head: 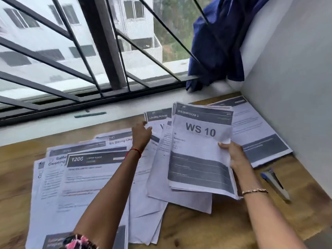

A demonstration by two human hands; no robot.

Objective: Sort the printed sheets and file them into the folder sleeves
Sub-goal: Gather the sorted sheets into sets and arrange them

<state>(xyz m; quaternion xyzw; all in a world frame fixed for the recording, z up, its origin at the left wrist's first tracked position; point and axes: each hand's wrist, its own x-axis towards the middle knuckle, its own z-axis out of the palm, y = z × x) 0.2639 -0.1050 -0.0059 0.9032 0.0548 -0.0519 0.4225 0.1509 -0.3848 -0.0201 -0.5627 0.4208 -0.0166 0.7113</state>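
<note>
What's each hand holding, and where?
Right hand grips the WS 10 stack at its right edge. Left hand is at the left edge of the LIVING ROOM sheet; grip unclear.

I am sitting in a home room: wooden bench (197,230) under a barred window (100,42), blue curtain (221,42), flats (136,24) outside.

The stack (200,155) in my right hand (233,155) shows "WASHROOM 2" in its top page's dark header and "WS 10" in large print below. My left hand (142,134) pinches the living-room sheet (158,116), headed "LIVING ROOM". To the left, the header sheet (93,175) reads "1206", the cleaning sheet (55,161) "Bathr… Cleaning", and the dining sheet (120,141) "…Dining Cha…".
</note>
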